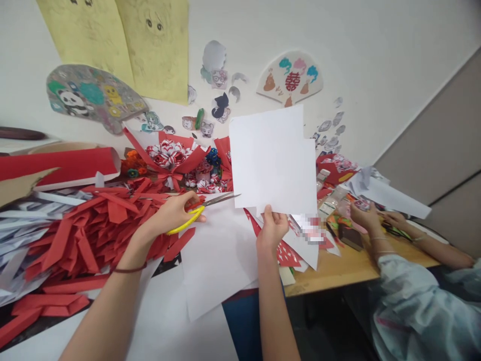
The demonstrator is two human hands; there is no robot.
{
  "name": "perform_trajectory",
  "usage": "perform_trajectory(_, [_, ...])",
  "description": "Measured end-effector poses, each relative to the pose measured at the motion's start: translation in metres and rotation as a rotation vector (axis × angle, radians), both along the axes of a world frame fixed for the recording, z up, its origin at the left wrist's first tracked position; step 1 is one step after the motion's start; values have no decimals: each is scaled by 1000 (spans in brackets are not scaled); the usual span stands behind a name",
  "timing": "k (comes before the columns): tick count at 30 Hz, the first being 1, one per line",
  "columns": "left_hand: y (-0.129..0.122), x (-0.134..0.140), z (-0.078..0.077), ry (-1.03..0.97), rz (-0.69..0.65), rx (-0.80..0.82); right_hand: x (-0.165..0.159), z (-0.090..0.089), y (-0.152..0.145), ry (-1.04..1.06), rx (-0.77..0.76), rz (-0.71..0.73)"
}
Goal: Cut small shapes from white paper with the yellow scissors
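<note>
My left hand (pixel 190 209) is closed round the yellow handles of a pair of scissors (pixel 193 218). Their blades point right, and the tips reach the lower left edge of a white sheet of paper (pixel 272 160). My right hand (pixel 273 226) pinches this sheet at its bottom edge and holds it upright, with the thumb in front. The sheet's right side has a step near the top; whether it is one sheet or two overlapping I cannot tell. More white paper (pixel 218 255) lies flat on the table below my hands.
Folded red paper strips (pixel 86 225) are heaped at left beside white strips (pixel 18 250). Red-wrapped paper flowers (pixel 171 155) stand by the wall. At right, another person's hands (pixel 366 218) work above the wooden table (pixel 338 271), near small bottles (pixel 332 200).
</note>
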State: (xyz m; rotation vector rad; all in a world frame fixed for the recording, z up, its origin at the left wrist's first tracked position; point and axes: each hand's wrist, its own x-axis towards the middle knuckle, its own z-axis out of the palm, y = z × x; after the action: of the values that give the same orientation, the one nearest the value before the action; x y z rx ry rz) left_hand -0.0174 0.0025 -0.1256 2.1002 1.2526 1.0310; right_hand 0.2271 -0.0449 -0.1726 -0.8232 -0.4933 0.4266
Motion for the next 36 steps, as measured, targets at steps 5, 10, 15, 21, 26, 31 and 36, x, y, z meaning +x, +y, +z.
perform_trajectory(5, [1, -3, -4, 227, -164, -40, -1, -6, 2, -59, -43, 53])
perform_trajectory(10, [1, -3, -6, 241, -212, -110, -1, -8, 2, -57, -44, 35])
perform_trajectory(15, [-2, -3, -3, 225, -216, -122, -1, -8, 1, -68, -62, 27])
perform_trajectory(21, [-5, 4, -8, 100, -242, -147, -2, -7, 1, -36, -64, -5])
perform_trajectory(26, [-2, 8, -14, 70, -110, -51, -3, -6, -1, -33, -52, 17])
perform_trajectory(31, [-3, 5, -13, 80, -105, -14, -3, -7, -1, -47, -77, -1])
perform_trajectory(36, [-8, 4, -11, 134, -255, -95, -2, -9, 0, -40, -111, -13])
